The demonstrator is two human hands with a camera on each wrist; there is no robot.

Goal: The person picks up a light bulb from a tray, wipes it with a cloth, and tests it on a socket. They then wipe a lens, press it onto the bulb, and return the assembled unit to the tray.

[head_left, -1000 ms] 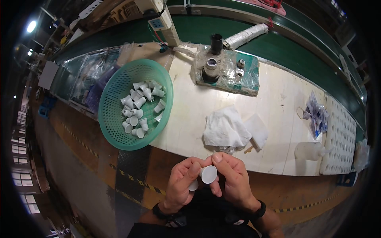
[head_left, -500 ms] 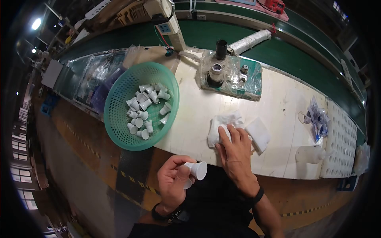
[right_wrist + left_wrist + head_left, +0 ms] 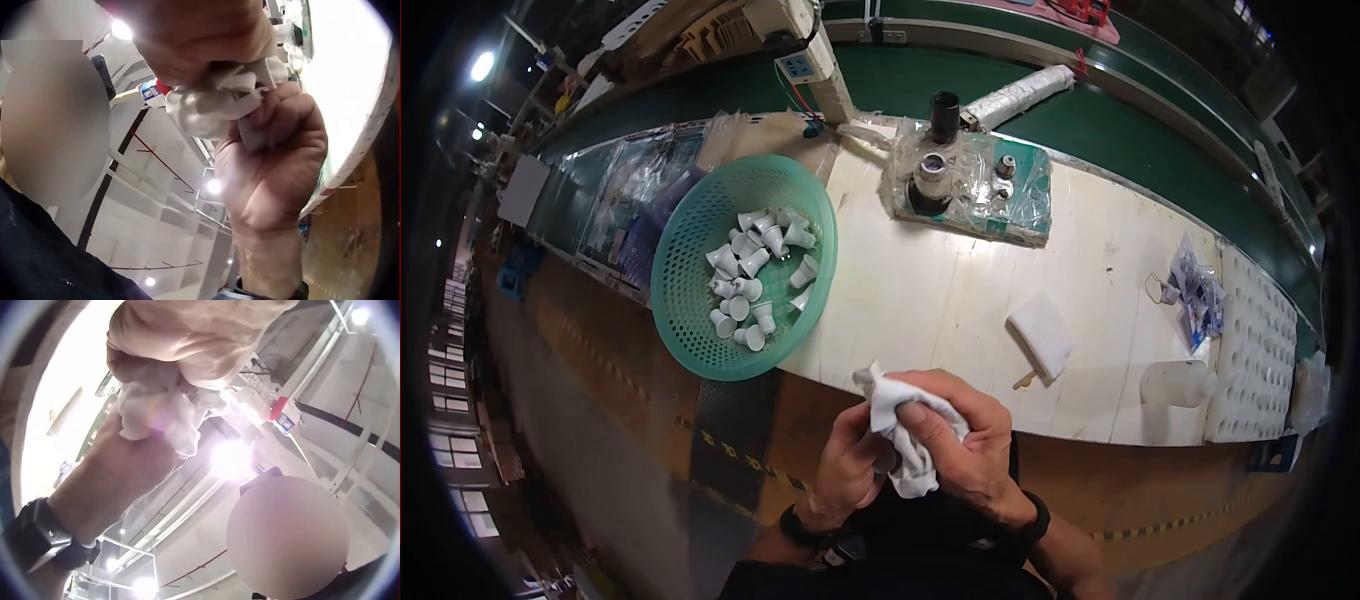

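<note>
In front of the body, above the floor at the table's near edge, both hands come together around a crumpled white cloth (image 3: 912, 440). The right hand (image 3: 968, 432) grips the cloth, its thumb pressed on top. Opposite it, the left hand (image 3: 845, 472) has its fingers curled around a small white flared cup, mostly covered by the cloth and fingers. A pale grey-looking part of a cup (image 3: 254, 135) shows against the left palm in the right wrist view. More such white cups (image 3: 753, 262) lie in a green plastic basket (image 3: 675, 300) on the left.
On the table (image 3: 880, 290) lies a folded white pad (image 3: 1045, 335). Behind it stands a plastic-wrapped green fixture (image 3: 1025, 190) with metal posts. To the right are a translucent bottle (image 3: 1175, 384), a crumpled plastic bag (image 3: 1197, 295) and a white tray with holes (image 3: 1255, 350).
The right hand left the cups, reached to the cloth on the table, and brought it back to the left hand. The cloth now wraps over the cup the left hand keeps holding.
</note>
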